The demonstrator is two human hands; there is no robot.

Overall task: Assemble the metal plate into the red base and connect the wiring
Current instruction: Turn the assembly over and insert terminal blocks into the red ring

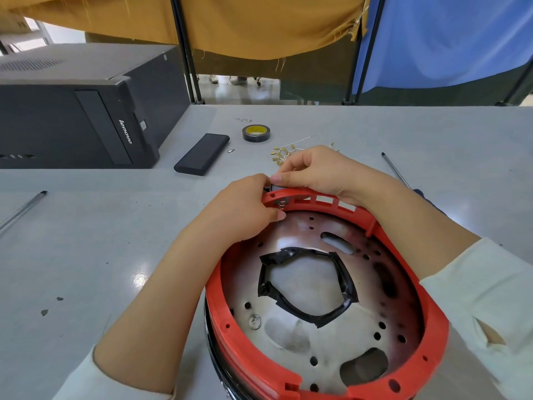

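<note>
The red base (427, 310) stands in front of me, a ring of red plastic. Inside it lies the round metal plate (291, 336), with many holes and a central opening edged in black tape (340, 267). At the far rim sits a small black part (275, 188). My right hand (314, 171) pinches it from above. My left hand (248, 206) grips the rim beside it, thumb curled over small metal terminals (282, 204) on the rim's inner side.
On the grey table lie a black tape roll (256, 133), a black flat case (202, 153), several brass terminals with white wires (284, 153), a screwdriver (396, 170) at right and a rod (23, 209) at left. A black computer case (75, 111) stands back left.
</note>
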